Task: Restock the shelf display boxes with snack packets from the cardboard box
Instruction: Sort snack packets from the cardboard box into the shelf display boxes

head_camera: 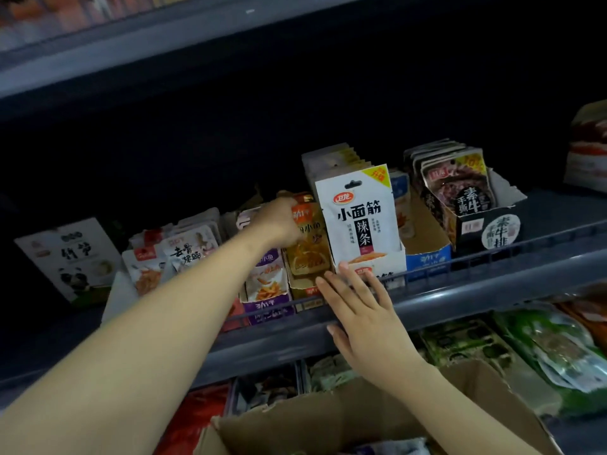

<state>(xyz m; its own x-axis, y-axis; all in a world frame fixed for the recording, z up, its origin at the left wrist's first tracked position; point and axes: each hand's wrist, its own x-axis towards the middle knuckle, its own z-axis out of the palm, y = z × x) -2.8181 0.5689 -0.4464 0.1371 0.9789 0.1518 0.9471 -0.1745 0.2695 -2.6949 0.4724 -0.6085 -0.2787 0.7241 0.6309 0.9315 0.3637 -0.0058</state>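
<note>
The left hand (279,221) is gripping the orange snack packets (308,238) upright in their display box (303,289) at the shelf's front edge (460,290), while the right hand (358,310), fingers straight, is steadying the white display box (384,267) alongside.

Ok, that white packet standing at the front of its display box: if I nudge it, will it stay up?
Probably not on its own. The white packet looks thin, flat and light, so it likely flexes. It stands far above the low front of its display box, so it may tip forward. The right hand rests open just below it.

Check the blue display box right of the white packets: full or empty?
Nearly empty: blue display box shows bare cardboard inside, with only packets at its back.
</note>
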